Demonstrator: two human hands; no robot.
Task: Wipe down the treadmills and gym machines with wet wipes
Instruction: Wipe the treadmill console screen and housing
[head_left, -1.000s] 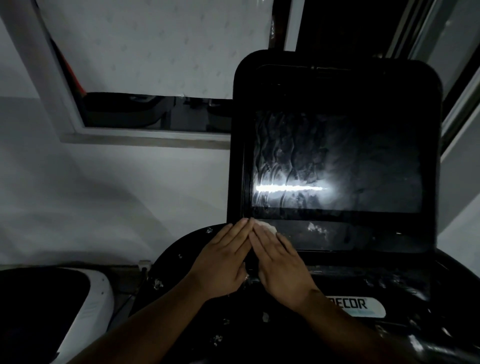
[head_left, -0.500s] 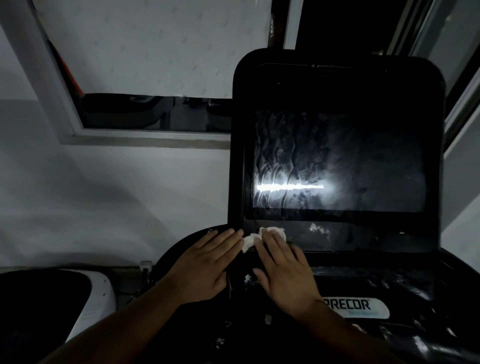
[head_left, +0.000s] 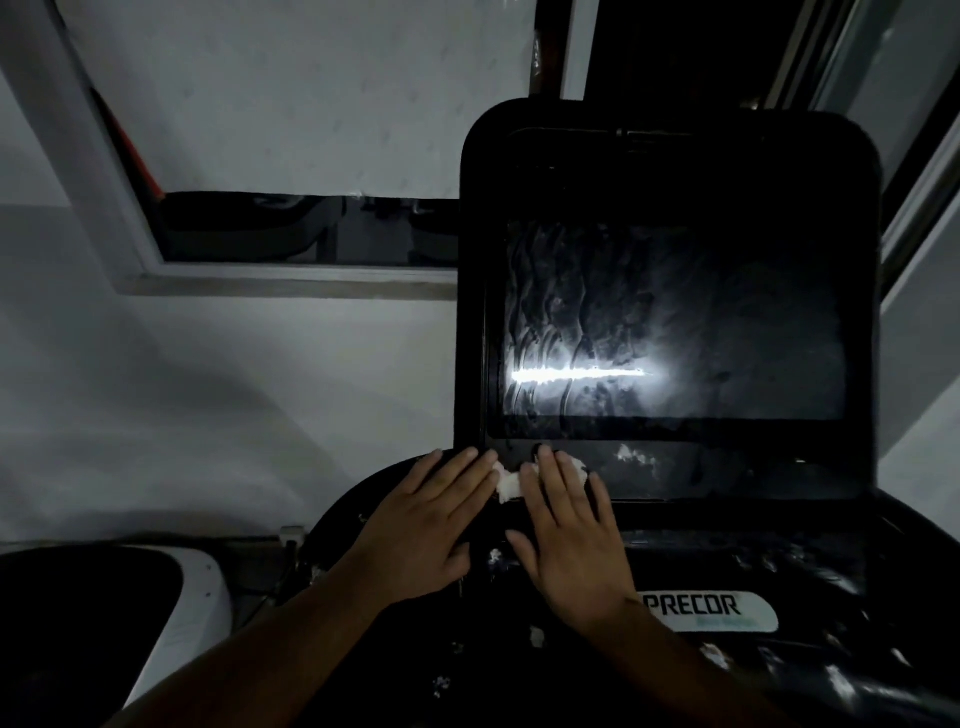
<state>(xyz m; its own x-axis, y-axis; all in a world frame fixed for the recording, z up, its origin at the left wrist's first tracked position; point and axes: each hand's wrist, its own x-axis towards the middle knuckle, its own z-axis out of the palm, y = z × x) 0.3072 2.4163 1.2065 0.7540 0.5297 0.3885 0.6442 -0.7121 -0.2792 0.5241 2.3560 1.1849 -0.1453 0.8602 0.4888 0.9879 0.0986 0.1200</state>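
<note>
A black treadmill console (head_left: 670, 171) stands in front of me, its dark screen (head_left: 675, 322) streaked with wet wipe marks and a bright glare line. A crumpled white wet wipe (head_left: 510, 483) lies on the lower left corner of the console frame. My right hand (head_left: 571, 535) lies flat with straight fingers pressing on the wipe. My left hand (head_left: 426, 525) rests flat beside it, fingertips touching the wipe's left end. Most of the wipe is hidden under my right fingers.
A white label reading PRECOR (head_left: 711, 610) sits on the dash below the screen. White flecks dot the black dash (head_left: 779, 571). A neighbouring machine with a white shell (head_left: 182, 597) is at lower left. A pale wall and a window frame (head_left: 291, 273) lie behind.
My hands have drawn apart, uncovering the wipe between them. My right hand has slid a little to the right along the lower frame with the wipe.
</note>
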